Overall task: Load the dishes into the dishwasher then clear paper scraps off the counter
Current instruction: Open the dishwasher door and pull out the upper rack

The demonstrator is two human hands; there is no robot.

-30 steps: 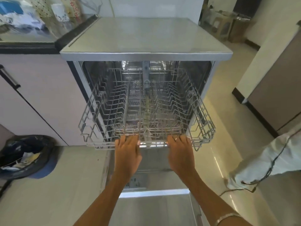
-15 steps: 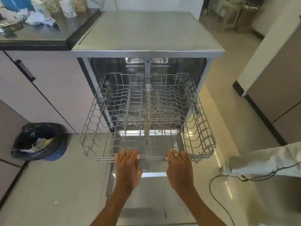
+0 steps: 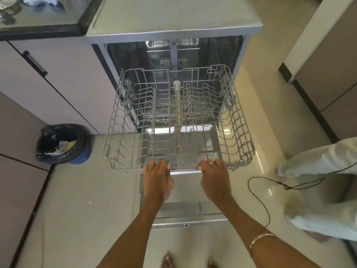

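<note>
No brand name or readable writing shows on the dishwasher (image 3: 173,18). You stand on a pale glossy tile floor (image 3: 81,200) facing it, its door (image 3: 185,213) lowered flat beneath your arms. Your left hand (image 3: 157,180) and right hand (image 3: 214,180) both curl their fingers over the front rim of the wire rack (image 3: 177,120), which sits drawn out over the door with no dishes in it. The dark counter (image 3: 38,16) lies at upper left, with blurred white scraps (image 3: 41,0) at its far edge. A lined bin (image 3: 61,144) stands left of the rack. Another person's pale trouser legs (image 3: 318,161) and a black cord (image 3: 260,190) lie to your right.
</note>
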